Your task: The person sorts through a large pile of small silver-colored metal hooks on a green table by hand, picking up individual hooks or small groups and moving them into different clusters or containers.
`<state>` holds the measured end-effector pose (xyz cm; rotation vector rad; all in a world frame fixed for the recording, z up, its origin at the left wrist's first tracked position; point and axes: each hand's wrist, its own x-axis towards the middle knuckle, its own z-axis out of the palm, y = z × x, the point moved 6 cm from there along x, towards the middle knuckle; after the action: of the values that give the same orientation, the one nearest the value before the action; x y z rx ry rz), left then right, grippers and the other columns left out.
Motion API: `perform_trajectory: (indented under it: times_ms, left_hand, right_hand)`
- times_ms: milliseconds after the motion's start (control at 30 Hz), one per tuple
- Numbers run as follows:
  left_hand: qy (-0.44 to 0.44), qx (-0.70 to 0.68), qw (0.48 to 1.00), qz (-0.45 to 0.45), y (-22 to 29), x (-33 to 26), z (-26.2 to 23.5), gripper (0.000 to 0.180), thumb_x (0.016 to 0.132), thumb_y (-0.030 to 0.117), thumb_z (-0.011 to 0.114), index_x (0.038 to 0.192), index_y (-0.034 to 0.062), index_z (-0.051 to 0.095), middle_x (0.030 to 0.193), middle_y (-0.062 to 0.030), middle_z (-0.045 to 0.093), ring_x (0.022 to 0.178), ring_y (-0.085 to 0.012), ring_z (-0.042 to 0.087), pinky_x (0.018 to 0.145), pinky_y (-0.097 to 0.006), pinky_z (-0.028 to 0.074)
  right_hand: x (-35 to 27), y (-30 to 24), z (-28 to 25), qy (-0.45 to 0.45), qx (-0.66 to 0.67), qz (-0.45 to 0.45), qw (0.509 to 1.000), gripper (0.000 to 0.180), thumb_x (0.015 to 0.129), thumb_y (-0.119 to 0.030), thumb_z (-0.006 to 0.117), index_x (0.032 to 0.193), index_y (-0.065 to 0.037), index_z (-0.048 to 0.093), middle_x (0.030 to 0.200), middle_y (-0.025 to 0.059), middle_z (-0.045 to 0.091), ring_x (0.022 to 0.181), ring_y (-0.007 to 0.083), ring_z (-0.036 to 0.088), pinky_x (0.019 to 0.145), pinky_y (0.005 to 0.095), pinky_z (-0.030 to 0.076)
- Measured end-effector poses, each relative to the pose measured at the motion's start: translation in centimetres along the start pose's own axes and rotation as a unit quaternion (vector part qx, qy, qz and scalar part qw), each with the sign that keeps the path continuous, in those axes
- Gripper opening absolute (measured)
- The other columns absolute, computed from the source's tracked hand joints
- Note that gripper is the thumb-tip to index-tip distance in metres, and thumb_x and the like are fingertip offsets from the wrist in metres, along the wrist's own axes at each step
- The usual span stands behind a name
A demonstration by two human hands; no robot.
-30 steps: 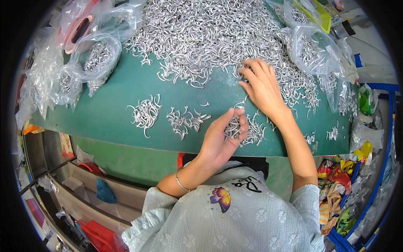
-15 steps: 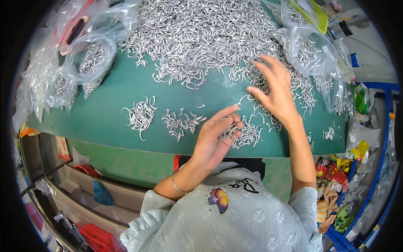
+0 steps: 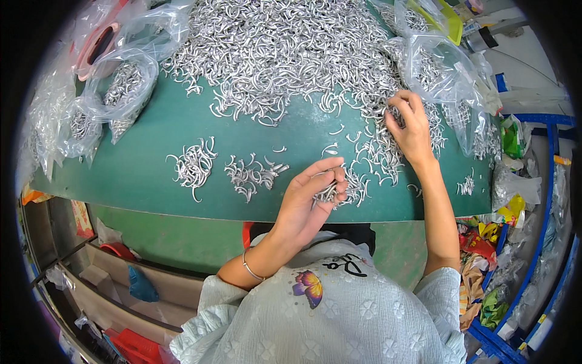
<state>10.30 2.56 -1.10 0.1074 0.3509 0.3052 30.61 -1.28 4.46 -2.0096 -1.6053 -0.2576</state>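
Note:
My left hand [image 3: 306, 197] is closed around several small curved silver metal pieces [image 3: 327, 193], held just above the table's near edge. My right hand [image 3: 413, 130] reaches down to the right flank of the big heap of the same curved pieces [image 3: 273, 54], its fingers bent inward and thumb drawn in. Whatever lies between those fingertips is hidden. Under and beside my left hand is a loose cluster of pieces [image 3: 357, 185]. Two separate small piles, one farther left [image 3: 195, 164] and one nearer the hand [image 3: 251, 175], rest on the green table [image 3: 139, 164].
Clear plastic bags with metal pieces stand at the left [image 3: 130, 85] and right [image 3: 430, 67]. A yellow-green scoop-like plastic item [image 3: 445, 21] is at the back right. A tiny pile [image 3: 465, 185] sits near the right edge. Below left is a brown bin [image 3: 163, 291]; blue shelving [image 3: 545, 230] is at the right.
My right hand has moved slightly right and downward, its spread fingers now curled in at the heap. My left hand keeps its hold on the pieces. The whole view has shifted slightly.

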Motion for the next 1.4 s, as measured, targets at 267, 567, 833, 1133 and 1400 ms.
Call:
perform_trajectory:
  times_ms: [267,567,833,1133,1400]
  left_hand:
    - [-0.008,-0.005,1.0,-0.003,-0.1,-1.1,0.1,0.029,0.087,0.003,0.053,0.115,-0.004,0.049,0.089,-0.0076,0.053,0.076,-0.0142,0.049,0.066,-0.026,0.043]
    - [-0.015,0.006,1.0,0.0,-1.0,-2.5,0.2,0.029,0.086,0.001,0.053,0.115,-0.0042,0.049,0.091,-0.0087,0.053,0.076,-0.0142,0.05,0.064,-0.025,0.043]
    - [0.003,0.031,0.999,0.035,-1.8,-3.7,0.7,0.027,0.088,0.002,0.051,0.114,-0.004,0.051,0.091,-0.0081,0.055,0.076,-0.014,0.052,0.065,-0.026,0.044]
    - [0.053,0.075,0.994,0.055,-3.8,-4.4,2.4,0.031,0.087,-0.001,0.05,0.117,-0.002,0.046,0.09,-0.0085,0.053,0.074,-0.0136,0.05,0.062,-0.025,0.044]
    - [0.057,0.123,0.989,0.064,-4.8,-4.2,2.7,0.028,0.085,0.002,0.053,0.113,-0.0029,0.05,0.09,-0.0071,0.054,0.075,-0.0144,0.051,0.064,-0.027,0.044]
  right_hand:
    - [-2.1,3.7,-2.8,0.059,0.086,0.174,0.979,0.024,0.074,0.004,0.062,0.096,-0.001,0.057,0.102,0.0094,0.056,0.09,0.0178,0.056,0.064,0.0266,0.048]
    - [-2.9,1.4,-1.1,-0.051,-0.007,0.145,0.988,0.076,0.062,-0.037,0.08,0.128,-0.015,0.048,0.13,0.0176,0.041,0.123,0.0371,0.035,0.102,0.0473,0.03]
    - [-3.4,0.6,1.4,0.026,-0.065,0.129,0.989,0.033,0.07,-0.026,0.073,0.098,-0.013,0.061,0.115,0.0087,0.048,0.109,0.0304,0.041,0.087,0.0454,0.032]
    - [-3.4,-0.2,1.5,0.035,-0.039,0.099,0.994,0.051,0.069,-0.033,0.074,0.112,-0.012,0.055,0.117,0.0099,0.047,0.107,0.0309,0.042,0.088,0.0444,0.031]
    - [-4.5,0.7,0.9,0.0,-0.035,0.056,0.998,0.049,0.07,-0.027,0.072,0.113,-0.012,0.054,0.115,0.0082,0.049,0.104,0.0301,0.044,0.085,0.0442,0.035]
